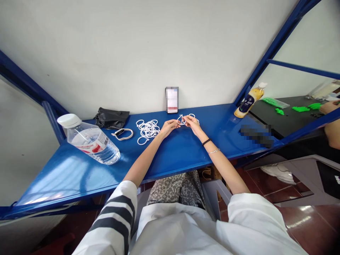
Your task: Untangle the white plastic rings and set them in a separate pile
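Between my hands is a white plastic ring (181, 123) with a small clasp-like piece at its top. My left hand (169, 127) pinches the ring's left side with its fingertips. From the other side, the fingers of my right hand (191, 123) close on the ring near that piece. Part of another white ring (193, 115) shows just behind my right hand, partly hidden by it. To the left of my left hand, a loose pile of similar white rings (148, 129) lies on the blue table (180, 152).
A phone (172, 100) leans against the wall behind my hands. At left are a large water bottle (91, 141), a black plastic bag (111, 118) and a smartwatch (123, 134). A drink bottle (249, 101) and a blurred dark object (256, 135) are at right; another person's arm (333, 129) shows beyond.
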A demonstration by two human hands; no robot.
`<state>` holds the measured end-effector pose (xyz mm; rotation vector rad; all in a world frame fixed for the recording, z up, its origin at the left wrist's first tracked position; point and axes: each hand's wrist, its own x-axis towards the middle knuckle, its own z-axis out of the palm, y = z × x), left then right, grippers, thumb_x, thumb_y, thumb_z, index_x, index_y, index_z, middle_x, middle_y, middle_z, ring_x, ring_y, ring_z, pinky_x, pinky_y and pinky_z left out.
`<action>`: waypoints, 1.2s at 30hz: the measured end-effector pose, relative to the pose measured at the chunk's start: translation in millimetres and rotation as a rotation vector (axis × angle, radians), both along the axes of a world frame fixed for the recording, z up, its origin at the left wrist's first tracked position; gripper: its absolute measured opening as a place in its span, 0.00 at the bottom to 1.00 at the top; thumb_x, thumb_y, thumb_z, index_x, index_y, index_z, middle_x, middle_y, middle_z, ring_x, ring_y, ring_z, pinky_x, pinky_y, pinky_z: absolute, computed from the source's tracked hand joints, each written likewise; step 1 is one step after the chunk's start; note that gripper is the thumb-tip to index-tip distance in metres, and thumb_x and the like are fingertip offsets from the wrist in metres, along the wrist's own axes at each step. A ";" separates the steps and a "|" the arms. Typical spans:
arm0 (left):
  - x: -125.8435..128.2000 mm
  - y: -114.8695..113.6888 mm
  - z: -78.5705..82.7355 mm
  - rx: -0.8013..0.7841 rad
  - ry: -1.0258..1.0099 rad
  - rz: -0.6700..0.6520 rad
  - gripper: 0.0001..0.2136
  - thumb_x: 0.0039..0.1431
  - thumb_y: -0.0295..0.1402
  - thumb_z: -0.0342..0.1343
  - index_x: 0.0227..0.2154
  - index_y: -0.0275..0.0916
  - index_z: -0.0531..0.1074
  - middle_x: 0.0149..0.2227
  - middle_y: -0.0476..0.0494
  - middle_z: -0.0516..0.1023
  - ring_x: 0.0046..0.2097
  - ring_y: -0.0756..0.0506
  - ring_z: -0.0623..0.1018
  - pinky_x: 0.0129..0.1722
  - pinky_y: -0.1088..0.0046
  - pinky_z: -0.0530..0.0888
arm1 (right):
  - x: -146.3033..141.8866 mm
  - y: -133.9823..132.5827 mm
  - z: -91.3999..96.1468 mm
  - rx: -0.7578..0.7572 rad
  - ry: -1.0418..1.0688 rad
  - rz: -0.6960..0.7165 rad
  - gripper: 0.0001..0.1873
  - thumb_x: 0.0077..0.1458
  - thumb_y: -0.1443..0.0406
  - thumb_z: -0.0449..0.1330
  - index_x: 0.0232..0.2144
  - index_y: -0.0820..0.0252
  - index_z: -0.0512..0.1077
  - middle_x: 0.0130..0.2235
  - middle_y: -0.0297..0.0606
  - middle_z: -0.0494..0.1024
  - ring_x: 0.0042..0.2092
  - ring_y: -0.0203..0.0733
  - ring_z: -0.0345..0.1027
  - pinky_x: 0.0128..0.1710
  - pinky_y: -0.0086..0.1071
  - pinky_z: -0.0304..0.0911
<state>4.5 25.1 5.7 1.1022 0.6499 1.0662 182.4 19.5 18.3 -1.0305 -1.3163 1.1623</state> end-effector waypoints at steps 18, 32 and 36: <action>3.9 2.6 -2.4 -0.073 -0.035 0.074 0.18 0.51 0.35 0.67 0.44 0.33 0.75 0.35 0.41 0.81 0.36 0.47 0.80 0.46 0.68 0.74 | -6.3 -5.0 1.1 0.118 -0.119 0.172 0.21 0.43 0.49 0.68 0.31 0.59 0.76 0.31 0.36 0.76 0.32 0.37 0.68 0.36 0.33 0.67; 4.0 1.2 -2.5 0.025 -0.028 0.211 0.18 0.43 0.35 0.70 0.38 0.36 0.75 0.36 0.44 0.80 0.36 0.48 0.80 0.43 0.70 0.74 | 0.0 2.0 -5.7 0.391 -0.412 -0.037 0.14 0.53 0.52 0.61 0.29 0.56 0.76 0.36 0.39 0.75 0.38 0.42 0.69 0.36 0.35 0.66; 5.2 2.3 -5.5 0.084 0.015 0.308 0.16 0.41 0.36 0.71 0.32 0.36 0.74 0.31 0.46 0.79 0.34 0.47 0.79 0.40 0.70 0.73 | -1.3 -0.1 -4.9 0.414 -0.459 -0.054 0.14 0.53 0.53 0.61 0.29 0.57 0.76 0.38 0.40 0.73 0.36 0.40 0.67 0.34 0.35 0.65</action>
